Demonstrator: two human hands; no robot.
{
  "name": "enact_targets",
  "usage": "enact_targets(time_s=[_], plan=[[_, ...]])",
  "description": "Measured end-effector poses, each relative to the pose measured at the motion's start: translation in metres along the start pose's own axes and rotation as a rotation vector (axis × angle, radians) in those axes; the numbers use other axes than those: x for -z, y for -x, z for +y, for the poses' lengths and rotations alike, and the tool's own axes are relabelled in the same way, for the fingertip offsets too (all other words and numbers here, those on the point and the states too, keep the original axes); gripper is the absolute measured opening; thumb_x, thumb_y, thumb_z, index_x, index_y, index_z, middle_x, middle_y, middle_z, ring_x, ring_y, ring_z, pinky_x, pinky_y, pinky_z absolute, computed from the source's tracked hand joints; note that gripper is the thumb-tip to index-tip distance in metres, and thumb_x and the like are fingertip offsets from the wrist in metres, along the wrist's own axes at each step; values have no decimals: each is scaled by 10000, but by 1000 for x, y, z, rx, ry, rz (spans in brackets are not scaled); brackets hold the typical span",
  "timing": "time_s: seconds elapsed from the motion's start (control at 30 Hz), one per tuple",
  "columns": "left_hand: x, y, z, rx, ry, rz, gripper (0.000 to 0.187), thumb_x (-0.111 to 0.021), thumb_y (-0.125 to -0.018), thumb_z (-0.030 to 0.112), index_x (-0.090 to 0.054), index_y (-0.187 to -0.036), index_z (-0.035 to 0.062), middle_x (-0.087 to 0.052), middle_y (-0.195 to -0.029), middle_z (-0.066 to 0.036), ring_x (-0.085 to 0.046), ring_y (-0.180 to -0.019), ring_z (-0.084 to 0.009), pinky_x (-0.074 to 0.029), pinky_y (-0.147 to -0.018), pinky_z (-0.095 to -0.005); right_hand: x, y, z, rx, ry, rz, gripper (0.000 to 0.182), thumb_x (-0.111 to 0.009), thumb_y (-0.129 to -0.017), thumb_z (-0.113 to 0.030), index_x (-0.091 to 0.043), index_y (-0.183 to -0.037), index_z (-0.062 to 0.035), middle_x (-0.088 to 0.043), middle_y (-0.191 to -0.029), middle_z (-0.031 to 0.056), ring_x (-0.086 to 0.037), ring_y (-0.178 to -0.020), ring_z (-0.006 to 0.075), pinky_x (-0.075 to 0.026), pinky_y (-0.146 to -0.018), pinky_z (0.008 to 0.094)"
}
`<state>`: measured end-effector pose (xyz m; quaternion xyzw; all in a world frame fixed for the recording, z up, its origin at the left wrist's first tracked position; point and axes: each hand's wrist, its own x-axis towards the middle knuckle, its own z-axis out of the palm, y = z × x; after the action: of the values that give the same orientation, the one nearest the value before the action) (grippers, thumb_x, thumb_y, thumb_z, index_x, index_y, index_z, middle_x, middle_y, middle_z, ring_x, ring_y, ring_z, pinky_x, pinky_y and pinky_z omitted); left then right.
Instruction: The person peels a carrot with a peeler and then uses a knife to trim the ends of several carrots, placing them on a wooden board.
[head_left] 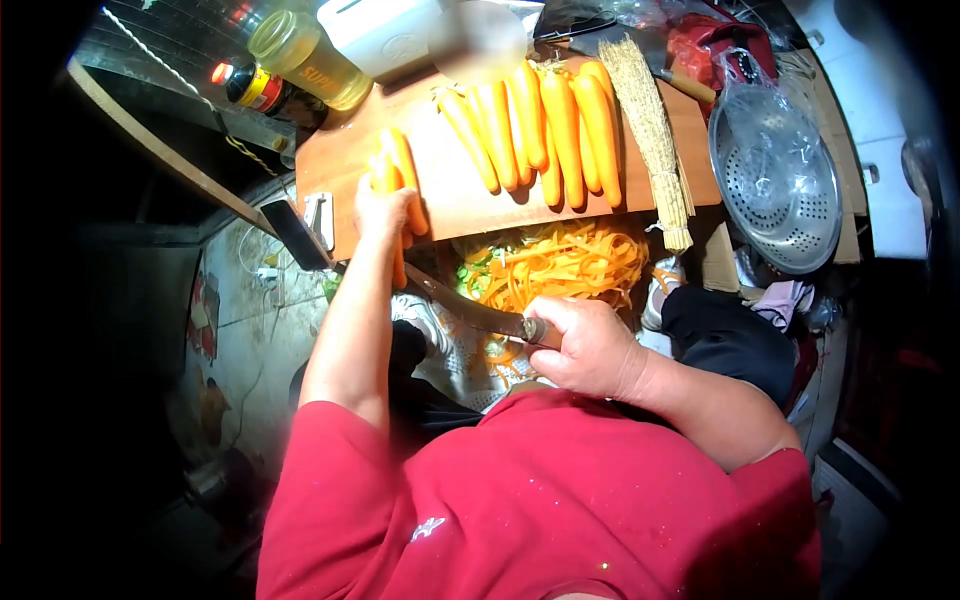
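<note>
Over the left part of a wooden board point(350, 215), my left hand point(384, 207) is closed around a carrot, and other carrots point(399, 158) lie right against it. An orange end shows below the wrist; which carrot it belongs to is hard to tell. In my closed right hand point(588, 345) is the handle of a knife point(465, 306), its dark blade pointing left toward the board's front edge. Peeled-looking carrots point(565, 140) lie side by side at the board's middle and right. A heap of orange peelings point(560, 265) is below the front edge, with some green bits.
A straw brush point(648, 140) lies along the board's right side, beside a metal colander point(775, 185) with clear plastic in it. A jar of yellowish liquid point(315, 65) and a dark bottle point(262, 90) stand at the back left. A phone-like dark slab point(293, 235) sits by the left corner.
</note>
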<state>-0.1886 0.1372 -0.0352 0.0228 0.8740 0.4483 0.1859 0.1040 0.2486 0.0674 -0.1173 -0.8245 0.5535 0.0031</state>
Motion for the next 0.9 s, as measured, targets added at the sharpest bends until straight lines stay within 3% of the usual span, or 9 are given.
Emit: enact_targets(time_s=[0.13,0.17,0.27,0.33,0.43,0.67,0.77,0.83,0.9], plan=[[-38,2,23,-46,-101,-5,578,-726,-707,172,-512,-1240,108,-659,-811,-133,-613,-486,-238,-516,-456,-371,-3,3,3,-8,-1,13,233,-670,-723,-133,-601,-928,-46,-644,-804,171,-642,-782,349,-506,-689,394],[-41,9,35,31,-64,-72,574,-723,-710,168,-512,-1240,103,-650,-797,-130,-619,-515,-221,-523,-492,-356,-3,4,4,-11,12,10,237,-668,-721,-137,-599,-929,-44,-644,-803,174,-641,-782,353,-506,-690,400],[-58,-4,25,-10,-24,-119,559,-716,-718,148,-508,-1233,83,-644,-793,-117,-611,-540,-196,-517,-504,-343,-4,6,8,-2,42,23,246,-662,-716,-145,-599,-931,-43,-642,-800,179,-639,-779,360,-508,-691,408],[-61,-6,21,-149,157,-40,364,-642,-770,47,-513,-1110,19,-595,-705,-99,-543,-430,-199,-450,-380,-334,-3,6,9,13,56,37,250,-659,-714,-150,-600,-931,-43,-641,-799,182,-638,-776,364,-509,-693,411],[-51,-2,23,-74,183,-131,494,-692,-748,82,-506,-1205,44,-631,-786,-93,-576,-554,-167,-506,-507,-332,0,6,10,34,41,44,261,-654,-710,-157,-603,-940,-45,-640,-806,188,-635,-779,367,-510,-701,414],[-24,41,45,-124,400,-123,424,-695,-763,51,-512,-1146,37,-604,-771,-71,-560,-559,-153,-484,-482,-311,11,1,7,32,46,120,192,-645,-728,-142,-611,-884,-36,-628,-746,173,-637,-711,334,-499,-653,382],[-8,64,55,-127,390,-339,376,-702,-772,71,-530,-1106,58,-589,-756,-61,-551,-562,-149,-470,-485,-290,14,-4,6,26,52,205,182,-623,-732,-142,-602,-880,-40,-613,-705,169,-624,-657,318,-487,-617,385],[6,91,66,-88,402,-494,349,-717,-779,131,-548,-1078,66,-584,-757,-61,-542,-551,-149,-462,-488,-280,16,-8,6,-2,76,195,225,-592,-715,-180,-621,-885,-36,-629,-774,233,-619,-765,417,-503,-703,458],[23,115,70,-40,331,-537,327,-705,-804,198,-564,-1069,68,-588,-794,-52,-546,-588,-140,-472,-526,-282,13,-9,8,30,89,213,198,-600,-723,-187,-624,-851,-37,-628,-755,229,-618,-746,415,-501,-688,461]])
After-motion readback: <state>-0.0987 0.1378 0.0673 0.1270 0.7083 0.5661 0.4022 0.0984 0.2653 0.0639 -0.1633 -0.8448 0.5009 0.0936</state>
